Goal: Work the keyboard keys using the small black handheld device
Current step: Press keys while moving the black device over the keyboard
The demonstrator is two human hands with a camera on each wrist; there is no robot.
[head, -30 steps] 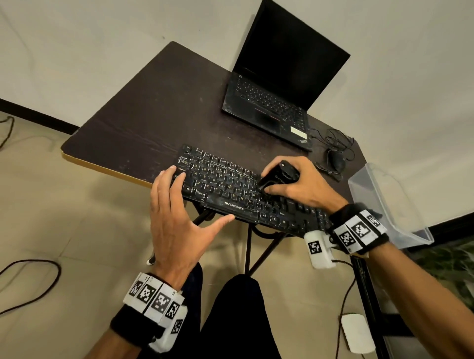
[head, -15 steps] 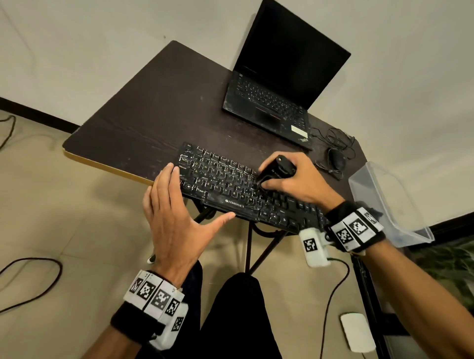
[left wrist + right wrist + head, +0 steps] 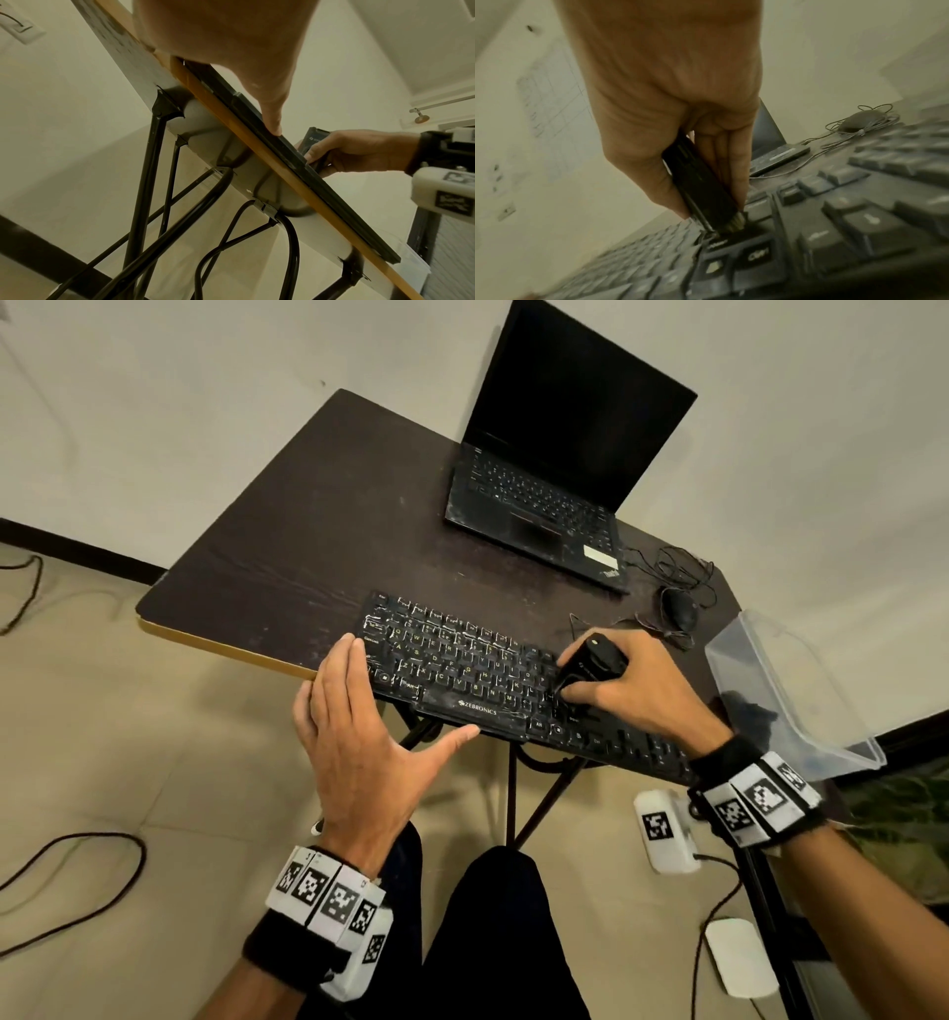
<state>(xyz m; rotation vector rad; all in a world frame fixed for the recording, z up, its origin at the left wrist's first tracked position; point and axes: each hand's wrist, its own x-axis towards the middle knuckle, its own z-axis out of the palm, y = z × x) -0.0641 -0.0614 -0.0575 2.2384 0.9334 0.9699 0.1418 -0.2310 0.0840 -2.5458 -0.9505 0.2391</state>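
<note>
Small black handheld device [image 3: 590,665] set tip-down on the right part of the black plastic keyboard [image 3: 462,670].

The right hand [image 3: 631,680] has its grip curled round the device, thumb and fingers along its sides. The left hand [image 3: 359,737] lies flat and spread, fingers on the keyboard's left end, thumb at its front edge, on the dark wooden bench [image 3: 308,546].

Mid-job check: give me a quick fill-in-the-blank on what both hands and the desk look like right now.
1. The small black device is gripped by the ____ hand.
2. The device's tip touches the ____.
3. The left hand rests on the keyboard's ____ end.
4. The laptop screen is ____.

Missing words: right; keyboard; left; dark
</note>
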